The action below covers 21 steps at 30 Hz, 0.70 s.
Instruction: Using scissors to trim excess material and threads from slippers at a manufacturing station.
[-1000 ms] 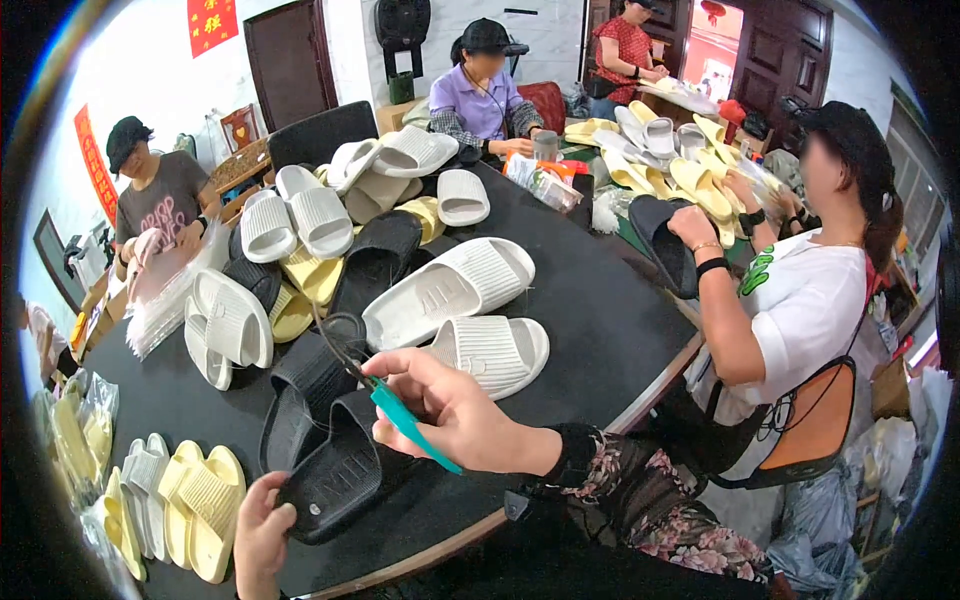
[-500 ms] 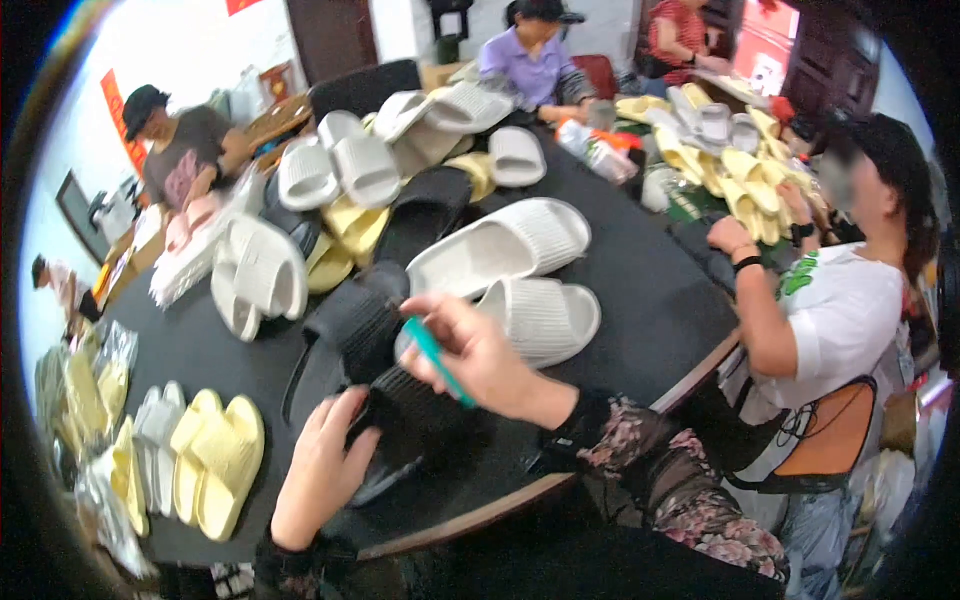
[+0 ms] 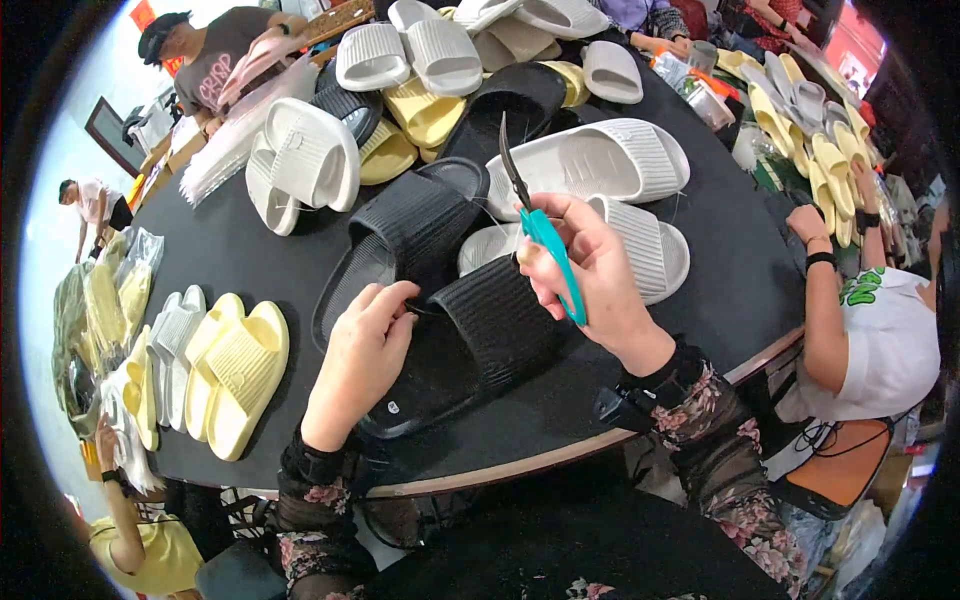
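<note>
My right hand is closed around teal-handled scissors. Their dark curved blades point upward, above the black slippers. My left hand has its thumb and fingers bent together at the inner edge of the nearer black slide slipper, by its strap. The other black slide slipper lies just beyond, its ribbed strap upward. Behind the scissors rest a large white slipper and a second white slipper, partly hidden by my right hand. Thin pale strands show beside the blades.
A pile of white, yellow and black slippers covers the table's far side. Yellow slippers and grey slippers lie at the left. Bagged slippers are beyond the left edge. Co-workers sit around; one in white works at the right.
The view has tilted down. My right hand has moved away from the black slippers, and the scissors' blades now show pointing up. My left hand stays at the nearer black slipper.
</note>
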Each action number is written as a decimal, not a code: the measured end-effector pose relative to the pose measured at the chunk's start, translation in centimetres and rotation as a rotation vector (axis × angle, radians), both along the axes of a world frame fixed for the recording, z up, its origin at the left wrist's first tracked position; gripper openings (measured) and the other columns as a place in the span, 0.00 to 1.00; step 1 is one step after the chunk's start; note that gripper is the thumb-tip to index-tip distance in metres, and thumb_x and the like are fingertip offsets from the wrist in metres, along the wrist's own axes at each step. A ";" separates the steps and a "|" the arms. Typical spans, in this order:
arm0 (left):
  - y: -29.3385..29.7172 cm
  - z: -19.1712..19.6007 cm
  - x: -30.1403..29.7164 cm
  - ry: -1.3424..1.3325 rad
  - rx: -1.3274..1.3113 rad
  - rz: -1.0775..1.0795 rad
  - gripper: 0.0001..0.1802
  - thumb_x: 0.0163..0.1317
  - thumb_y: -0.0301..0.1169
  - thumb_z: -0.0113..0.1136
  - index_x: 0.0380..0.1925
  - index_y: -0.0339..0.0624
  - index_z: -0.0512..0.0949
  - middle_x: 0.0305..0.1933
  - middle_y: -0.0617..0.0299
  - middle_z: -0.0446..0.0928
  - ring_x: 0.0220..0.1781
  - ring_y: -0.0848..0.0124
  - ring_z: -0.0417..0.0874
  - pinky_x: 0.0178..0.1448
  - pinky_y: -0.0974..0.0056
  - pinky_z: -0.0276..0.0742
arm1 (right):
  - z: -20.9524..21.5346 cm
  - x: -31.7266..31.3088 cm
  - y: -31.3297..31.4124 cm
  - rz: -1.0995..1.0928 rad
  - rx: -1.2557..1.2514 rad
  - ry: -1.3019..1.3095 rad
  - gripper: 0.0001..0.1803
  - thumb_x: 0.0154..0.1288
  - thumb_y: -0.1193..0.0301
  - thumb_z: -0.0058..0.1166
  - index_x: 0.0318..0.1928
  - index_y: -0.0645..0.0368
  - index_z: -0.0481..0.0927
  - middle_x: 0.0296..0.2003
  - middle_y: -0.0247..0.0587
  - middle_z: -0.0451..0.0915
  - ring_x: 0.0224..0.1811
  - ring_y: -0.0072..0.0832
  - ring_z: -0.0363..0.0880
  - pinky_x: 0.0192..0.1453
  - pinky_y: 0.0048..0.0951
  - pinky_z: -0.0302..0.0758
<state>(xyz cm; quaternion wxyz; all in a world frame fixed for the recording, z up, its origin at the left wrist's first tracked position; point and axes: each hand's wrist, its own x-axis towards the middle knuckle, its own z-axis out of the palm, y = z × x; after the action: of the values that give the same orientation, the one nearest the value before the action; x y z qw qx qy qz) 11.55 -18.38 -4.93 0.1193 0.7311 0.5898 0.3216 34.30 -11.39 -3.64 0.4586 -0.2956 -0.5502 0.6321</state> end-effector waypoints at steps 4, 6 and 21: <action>-0.2 -0.8 -0.3 -0.034 -0.008 0.022 0.13 0.53 0.19 0.56 0.41 0.35 0.75 0.29 0.56 0.73 0.28 0.68 0.75 0.35 0.68 0.70 | -0.5 -0.3 -0.3 0.012 -0.004 0.013 0.24 0.60 0.72 0.56 0.55 0.63 0.66 0.29 0.35 0.73 0.17 0.12 0.68 0.15 0.12 0.64; -0.2 -0.6 -0.3 -0.101 0.036 0.042 0.12 0.53 0.18 0.56 0.40 0.35 0.76 0.30 0.56 0.73 0.29 0.70 0.75 0.36 0.69 0.71 | -0.4 -0.4 -0.6 0.020 -0.012 0.005 0.24 0.60 0.72 0.56 0.56 0.63 0.66 0.29 0.35 0.73 0.17 0.12 0.68 0.15 0.12 0.63; -0.2 -0.3 -2.3 -0.459 0.132 0.100 0.04 0.55 0.17 0.50 0.28 0.31 0.74 0.32 0.60 0.75 0.33 0.76 0.74 0.39 0.73 0.70 | -0.6 -0.3 0.0 -0.041 0.039 -0.092 0.22 0.61 0.73 0.54 0.55 0.64 0.66 0.29 0.34 0.72 0.17 0.12 0.67 0.16 0.13 0.64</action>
<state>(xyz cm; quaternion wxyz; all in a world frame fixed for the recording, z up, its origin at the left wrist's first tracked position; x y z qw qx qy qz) 9.26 -18.62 -5.19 0.1862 0.6148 0.5607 0.5224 34.02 -11.41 -4.19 0.4515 -0.3265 -0.5768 0.5974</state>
